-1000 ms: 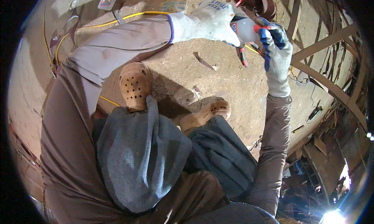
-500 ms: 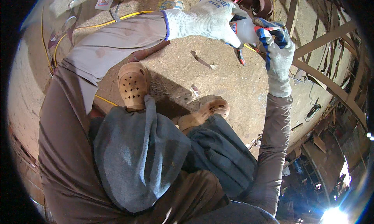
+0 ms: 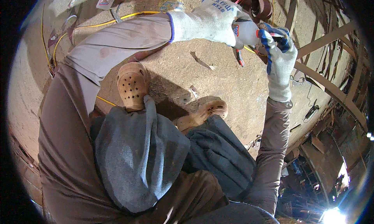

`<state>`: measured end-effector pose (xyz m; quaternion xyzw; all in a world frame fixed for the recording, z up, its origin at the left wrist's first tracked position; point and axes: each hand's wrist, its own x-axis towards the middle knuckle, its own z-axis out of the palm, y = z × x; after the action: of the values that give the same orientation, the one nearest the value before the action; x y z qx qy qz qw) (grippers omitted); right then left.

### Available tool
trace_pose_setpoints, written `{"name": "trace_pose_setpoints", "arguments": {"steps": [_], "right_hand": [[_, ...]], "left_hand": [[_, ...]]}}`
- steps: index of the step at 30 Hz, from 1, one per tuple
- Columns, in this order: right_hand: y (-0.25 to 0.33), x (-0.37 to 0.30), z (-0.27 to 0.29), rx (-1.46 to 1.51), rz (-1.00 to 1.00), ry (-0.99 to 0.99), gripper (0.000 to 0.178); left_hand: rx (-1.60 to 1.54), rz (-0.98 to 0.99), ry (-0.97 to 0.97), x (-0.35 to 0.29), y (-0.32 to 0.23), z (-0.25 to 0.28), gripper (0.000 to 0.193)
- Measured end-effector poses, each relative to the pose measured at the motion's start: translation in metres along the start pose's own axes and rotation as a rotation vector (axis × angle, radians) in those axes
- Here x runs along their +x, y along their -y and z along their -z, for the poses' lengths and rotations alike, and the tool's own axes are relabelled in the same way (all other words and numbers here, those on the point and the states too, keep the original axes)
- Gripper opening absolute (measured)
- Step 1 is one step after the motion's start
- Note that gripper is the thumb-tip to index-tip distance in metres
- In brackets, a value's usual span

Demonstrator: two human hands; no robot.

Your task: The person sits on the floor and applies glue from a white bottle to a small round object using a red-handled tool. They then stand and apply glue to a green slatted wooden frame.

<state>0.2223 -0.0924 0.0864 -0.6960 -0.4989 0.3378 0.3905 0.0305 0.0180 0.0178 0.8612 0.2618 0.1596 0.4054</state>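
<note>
My left hand, in a white knit glove with a dark palm, is closed round a translucent white plastic bottle with a red label. The bottle lies on its side, its narrow end toward the right. At that end my right hand, gloved in white and blue, pinches a slim red and dark piece. Whether this is the bottle's cap or a separate tool, I cannot tell. Just below the left glove shows a red and black handle-like piece, partly hidden by the glove.
A yellow cable runs over the concrete floor. Another white bottle lies at the far left. Brown strips cross at the right, near a dark reddish roll. My tan clogs rest below the hands.
Both hands have shifted slightly right, and the right one also slightly downward. The bottle has moved with them and turned a little, showing more of its label. Both grips stay closed.
</note>
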Motion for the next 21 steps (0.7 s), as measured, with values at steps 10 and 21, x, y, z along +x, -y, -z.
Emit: {"name": "trace_pose_setpoints", "arguments": {"steps": [10,21], "right_hand": [[0.017,0.003,0.006,0.224,0.038,0.125,0.077],[0.011,0.0,0.007,0.101,-0.004,0.054,0.09]], "left_hand": [[-0.098,0.122,0.057,-0.009,-0.001,0.009,0.071],[-0.042,0.168,0.226,0.001,-0.005,-0.001,0.067]]}}
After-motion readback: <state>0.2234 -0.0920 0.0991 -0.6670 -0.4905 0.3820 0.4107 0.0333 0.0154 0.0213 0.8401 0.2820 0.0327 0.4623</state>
